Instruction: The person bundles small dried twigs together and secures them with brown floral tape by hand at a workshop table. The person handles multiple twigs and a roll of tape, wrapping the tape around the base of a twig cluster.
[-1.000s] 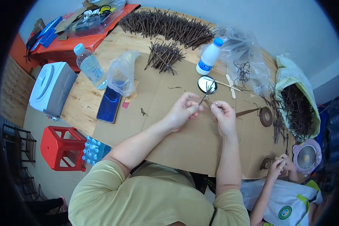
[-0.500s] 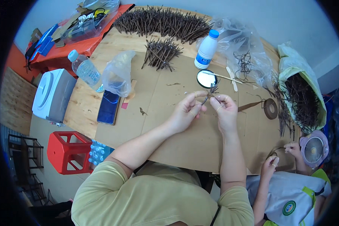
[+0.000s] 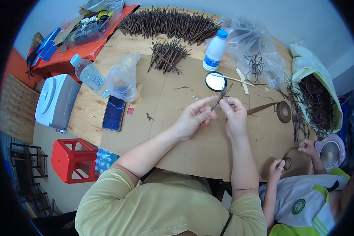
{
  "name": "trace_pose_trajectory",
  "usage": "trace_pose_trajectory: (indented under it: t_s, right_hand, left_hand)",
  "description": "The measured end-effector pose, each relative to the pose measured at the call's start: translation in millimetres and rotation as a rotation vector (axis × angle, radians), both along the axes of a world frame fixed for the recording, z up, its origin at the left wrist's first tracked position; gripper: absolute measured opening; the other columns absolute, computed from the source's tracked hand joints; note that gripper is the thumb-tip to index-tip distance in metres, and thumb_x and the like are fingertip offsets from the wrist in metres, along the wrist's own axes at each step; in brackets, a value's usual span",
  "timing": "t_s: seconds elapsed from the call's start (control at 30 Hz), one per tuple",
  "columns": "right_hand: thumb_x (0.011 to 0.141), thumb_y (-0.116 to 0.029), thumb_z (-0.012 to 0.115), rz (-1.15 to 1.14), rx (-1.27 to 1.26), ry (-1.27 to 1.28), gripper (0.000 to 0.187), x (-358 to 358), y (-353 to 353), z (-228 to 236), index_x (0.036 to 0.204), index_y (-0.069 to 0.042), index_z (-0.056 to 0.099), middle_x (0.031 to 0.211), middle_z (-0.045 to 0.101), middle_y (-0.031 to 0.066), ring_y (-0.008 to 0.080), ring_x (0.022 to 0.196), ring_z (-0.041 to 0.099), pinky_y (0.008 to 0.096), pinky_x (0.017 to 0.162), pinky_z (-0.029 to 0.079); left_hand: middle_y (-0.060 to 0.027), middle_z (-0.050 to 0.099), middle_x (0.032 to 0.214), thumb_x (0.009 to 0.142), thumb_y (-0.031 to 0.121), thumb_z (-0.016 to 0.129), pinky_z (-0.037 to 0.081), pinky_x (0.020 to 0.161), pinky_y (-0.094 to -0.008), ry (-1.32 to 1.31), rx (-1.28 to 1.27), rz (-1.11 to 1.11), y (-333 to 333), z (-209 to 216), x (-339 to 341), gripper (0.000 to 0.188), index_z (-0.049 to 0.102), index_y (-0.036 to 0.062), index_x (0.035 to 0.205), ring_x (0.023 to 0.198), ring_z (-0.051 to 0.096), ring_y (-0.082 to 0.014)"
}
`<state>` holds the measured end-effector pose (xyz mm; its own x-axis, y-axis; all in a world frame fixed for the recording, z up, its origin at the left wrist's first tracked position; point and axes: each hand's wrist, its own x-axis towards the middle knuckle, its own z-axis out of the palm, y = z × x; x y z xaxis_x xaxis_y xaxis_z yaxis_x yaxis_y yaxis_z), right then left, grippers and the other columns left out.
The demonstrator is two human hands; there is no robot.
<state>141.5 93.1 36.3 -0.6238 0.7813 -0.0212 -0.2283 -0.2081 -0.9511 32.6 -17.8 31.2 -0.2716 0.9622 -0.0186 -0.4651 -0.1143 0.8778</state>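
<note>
My left hand (image 3: 194, 116) and my right hand (image 3: 234, 114) meet over the brown cardboard sheet (image 3: 173, 129), both pinching one thin dark twig bundle (image 3: 220, 98) that sticks up between the fingertips. Just beyond it lies a round lid with white glue (image 3: 215, 81) and a flat stick (image 3: 234, 79) across it. A small heap of dark twigs (image 3: 168, 56) lies further back, and a long row of twigs (image 3: 171, 25) runs along the far edge.
A white bottle with a blue cap (image 3: 214, 51), a clear water bottle (image 3: 89, 75), a plastic bag (image 3: 124, 78) and a phone (image 3: 114, 112) sit on the table. A brown tape roll (image 3: 283, 111) lies right. Another person's hands (image 3: 291, 157) work at lower right. A red stool (image 3: 72, 160) stands left.
My hands have come together and risen slightly toward the glue lid, both now gripping the twig bundle. The other person's hands shifted a little at lower right.
</note>
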Motion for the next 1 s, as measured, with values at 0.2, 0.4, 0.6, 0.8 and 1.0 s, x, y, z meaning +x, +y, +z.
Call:
trace_pose_trajectory:
  t_s: [0.2,0.4,0.6,0.8,1.0]
  right_hand:
    - [0.081,-0.003,0.059,0.112,-0.104,0.084,0.016,5,6,-6,0.096,-0.001,0.058,0.086,0.059,0.0014,0.0063,0.079,0.053,0.0206,0.074,0.041]
    - [0.080,-0.001,0.059,0.102,-0.121,0.171,0.010,6,4,-7,0.090,-0.002,0.059,0.086,0.060,0.0019,0.0066,0.079,0.053,0.0204,0.072,0.040]
    - [0.079,-0.001,0.059,0.036,-0.102,0.154,0.007,7,2,-3,0.086,-0.002,0.058,0.084,0.060,0.0032,0.0073,0.077,0.054,0.0213,0.071,0.042]
    - [0.080,-0.001,0.059,-0.052,0.072,0.042,0.007,5,-5,0,0.087,0.000,0.058,0.084,0.060,0.0033,0.0074,0.076,0.055,0.0197,0.070,0.043]
    - [0.081,0.000,0.058,-0.014,0.103,0.028,0.010,7,-7,10,0.090,0.001,0.058,0.088,0.060,0.0046,0.0087,0.081,0.056,0.0202,0.074,0.044]
  left_hand:
    - [0.0016,0.047,0.071,0.089,0.009,0.047,0.034,0.055,-0.0175,-0.223,0.039,-0.063,-1,4,3,0.041,0.039,0.0066,0.129,0.061,0.040,-0.0053]
    - [-0.0006,0.047,0.072,0.089,0.010,0.049,0.035,0.055,-0.0180,-0.341,0.068,-0.127,0,-3,1,0.038,0.042,0.0058,0.125,0.060,0.040,-0.0067]
    - [-0.0068,0.058,0.088,0.089,0.008,0.047,0.039,0.058,-0.0188,-0.111,0.048,-0.029,0,1,7,0.033,0.044,0.0043,0.121,0.067,0.049,-0.0078]
    - [-0.0037,0.059,0.089,0.087,0.003,0.049,0.043,0.062,-0.0197,0.340,0.127,0.176,3,-7,16,0.034,0.046,0.0039,0.121,0.071,0.053,-0.0080]
    - [-0.0027,0.058,0.087,0.086,0.002,0.050,0.045,0.062,-0.0197,-0.144,0.049,0.050,3,-10,5,0.032,0.049,0.0053,0.119,0.069,0.052,-0.0064]
